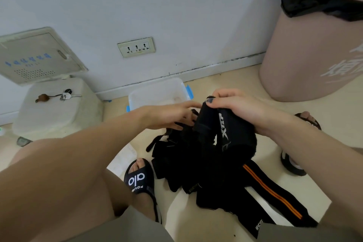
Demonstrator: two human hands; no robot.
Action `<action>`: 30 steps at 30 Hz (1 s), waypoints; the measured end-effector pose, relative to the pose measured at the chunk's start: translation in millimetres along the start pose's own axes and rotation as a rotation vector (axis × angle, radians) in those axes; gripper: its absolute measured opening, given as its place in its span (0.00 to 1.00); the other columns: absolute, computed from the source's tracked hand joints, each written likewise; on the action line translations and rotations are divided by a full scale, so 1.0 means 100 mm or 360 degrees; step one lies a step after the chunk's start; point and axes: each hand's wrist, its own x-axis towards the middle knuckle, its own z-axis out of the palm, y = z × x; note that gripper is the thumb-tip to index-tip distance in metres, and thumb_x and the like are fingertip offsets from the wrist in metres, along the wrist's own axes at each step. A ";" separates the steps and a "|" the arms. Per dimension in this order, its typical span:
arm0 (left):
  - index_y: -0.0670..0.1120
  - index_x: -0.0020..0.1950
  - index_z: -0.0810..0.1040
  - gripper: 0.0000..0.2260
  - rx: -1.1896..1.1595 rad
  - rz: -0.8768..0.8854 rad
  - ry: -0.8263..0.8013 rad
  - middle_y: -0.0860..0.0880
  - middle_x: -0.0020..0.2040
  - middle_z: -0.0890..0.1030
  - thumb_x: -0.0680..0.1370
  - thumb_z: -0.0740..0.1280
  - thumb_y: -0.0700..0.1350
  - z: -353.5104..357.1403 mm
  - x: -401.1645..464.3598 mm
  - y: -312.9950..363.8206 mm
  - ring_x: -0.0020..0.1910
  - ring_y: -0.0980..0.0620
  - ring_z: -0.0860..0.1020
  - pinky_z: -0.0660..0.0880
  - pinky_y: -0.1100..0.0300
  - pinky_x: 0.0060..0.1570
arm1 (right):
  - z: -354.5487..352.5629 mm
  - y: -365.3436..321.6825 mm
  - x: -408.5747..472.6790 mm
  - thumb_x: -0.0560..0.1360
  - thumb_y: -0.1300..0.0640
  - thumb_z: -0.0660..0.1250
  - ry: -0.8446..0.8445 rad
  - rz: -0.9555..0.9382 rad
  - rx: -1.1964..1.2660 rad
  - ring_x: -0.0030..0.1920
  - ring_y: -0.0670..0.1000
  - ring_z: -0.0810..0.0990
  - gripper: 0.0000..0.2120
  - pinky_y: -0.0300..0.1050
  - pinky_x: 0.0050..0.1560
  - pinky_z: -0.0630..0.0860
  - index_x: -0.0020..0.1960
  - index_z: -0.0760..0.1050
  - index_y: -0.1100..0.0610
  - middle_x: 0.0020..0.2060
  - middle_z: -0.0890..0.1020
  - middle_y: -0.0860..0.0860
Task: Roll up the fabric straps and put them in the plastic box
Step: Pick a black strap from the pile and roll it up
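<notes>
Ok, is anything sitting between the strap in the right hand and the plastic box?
Only the left hand, which reaches across in front of the plastic box. The right hand grips the black strap just right of the box's near edge, and the box is open on top with no lid visible.

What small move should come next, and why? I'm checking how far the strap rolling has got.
Probably keep winding: the right hand pinches the top of a black strap that looks only partly rolled, its tail hanging into the pile. The left hand touches it with straight fingers, so it could feed the tail. The plastic box behind holds no roll that I can see.
</notes>
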 end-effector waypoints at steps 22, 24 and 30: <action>0.47 0.36 0.69 0.15 -0.0354 0.0442 0.0396 0.53 0.29 0.71 0.82 0.59 0.40 -0.13 -0.41 0.79 0.25 0.56 0.71 0.69 0.65 0.26 | -0.03 -0.03 -0.03 0.77 0.53 0.73 -0.0459 0.0234 -0.0137 0.48 0.53 0.88 0.13 0.42 0.44 0.82 0.61 0.83 0.51 0.51 0.88 0.54; 0.47 0.34 0.69 0.16 -0.0205 0.0418 0.0506 0.53 0.28 0.70 0.82 0.62 0.40 -0.16 -0.42 0.80 0.24 0.56 0.70 0.68 0.66 0.25 | -0.04 0.01 0.01 0.77 0.53 0.74 -0.0447 0.0231 -0.0190 0.50 0.55 0.88 0.12 0.45 0.47 0.83 0.59 0.84 0.51 0.51 0.88 0.55; 0.46 0.36 0.71 0.12 0.0684 0.0375 0.0950 0.52 0.31 0.70 0.80 0.66 0.44 -0.32 -0.49 0.73 0.29 0.56 0.67 0.66 0.64 0.27 | -0.05 0.07 0.05 0.74 0.44 0.76 -0.0438 0.0298 -0.0520 0.47 0.48 0.88 0.13 0.43 0.52 0.81 0.55 0.86 0.48 0.44 0.88 0.48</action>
